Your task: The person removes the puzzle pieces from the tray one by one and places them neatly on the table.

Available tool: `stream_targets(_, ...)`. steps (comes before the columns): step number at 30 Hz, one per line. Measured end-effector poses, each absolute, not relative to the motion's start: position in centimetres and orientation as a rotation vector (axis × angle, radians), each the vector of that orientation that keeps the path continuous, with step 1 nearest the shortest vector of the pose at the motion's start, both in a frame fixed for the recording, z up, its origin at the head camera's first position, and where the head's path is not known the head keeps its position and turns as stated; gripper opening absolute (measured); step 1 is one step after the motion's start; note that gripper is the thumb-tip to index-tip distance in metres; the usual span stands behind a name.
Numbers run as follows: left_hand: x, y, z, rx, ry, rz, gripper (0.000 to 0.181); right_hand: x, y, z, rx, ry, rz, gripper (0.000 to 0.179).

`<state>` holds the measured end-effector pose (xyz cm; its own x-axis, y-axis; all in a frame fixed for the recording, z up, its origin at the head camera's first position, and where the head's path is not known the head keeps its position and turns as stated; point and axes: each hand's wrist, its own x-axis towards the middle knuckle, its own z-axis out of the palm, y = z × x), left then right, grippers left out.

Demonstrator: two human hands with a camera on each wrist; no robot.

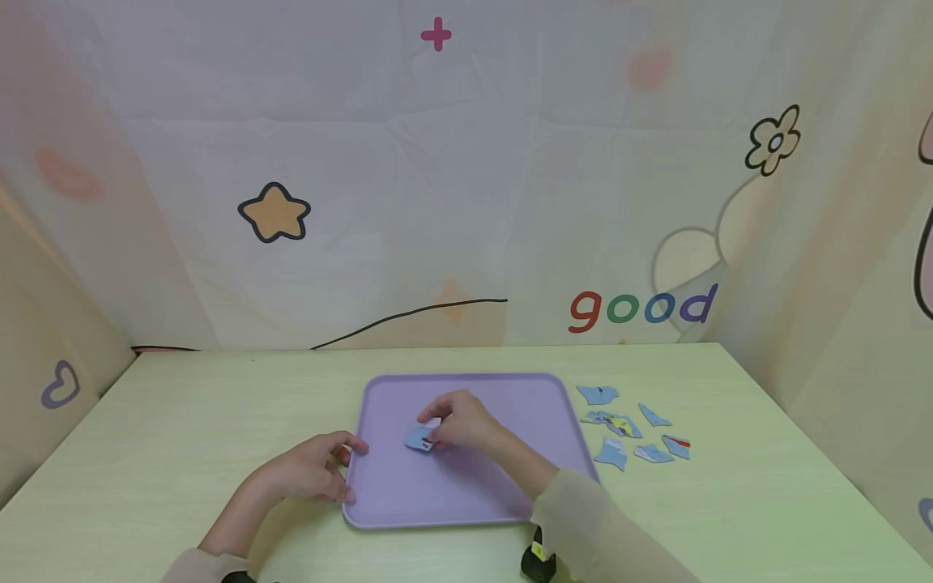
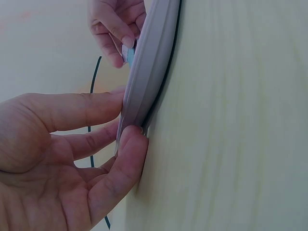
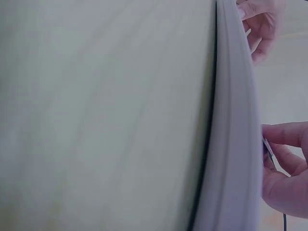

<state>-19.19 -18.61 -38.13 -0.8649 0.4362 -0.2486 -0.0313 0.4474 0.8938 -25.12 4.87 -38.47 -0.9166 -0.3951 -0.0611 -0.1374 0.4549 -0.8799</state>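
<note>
On the tabletop lies a lilac tray (image 1: 466, 506). My left hand (image 1: 313, 468) holds its left rim; in the left wrist view a straight finger reaches over the rim and the thumb lies against the outer wall. Over the tray's left half, my right hand (image 1: 462, 421) pinches a light blue puzzle piece (image 1: 419, 440) with a small dark mark, close to the tray's surface. Its fingers hide part of the piece. In the right wrist view the tray's side wall (image 3: 236, 144) covers part of that grip, with only the thin edge of the piece (image 3: 268, 148) showing.
Right of the tray lie several irregular puzzle pieces, among them a blue one (image 1: 599, 395), a yellow-marked one (image 1: 619, 425) and a red-striped one (image 1: 676, 446). A printed curtain (image 1: 466, 202) hangs behind and beside the pale wooden table (image 1: 765, 502).
</note>
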Motion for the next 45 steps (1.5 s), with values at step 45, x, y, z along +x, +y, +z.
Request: stream_targets(45,-19.1,-18.8,-38.1,0.355,2.238,1.421,0.054,-23.6,19.9,-36.2,-0.353,2.29,-1.611,0.043)
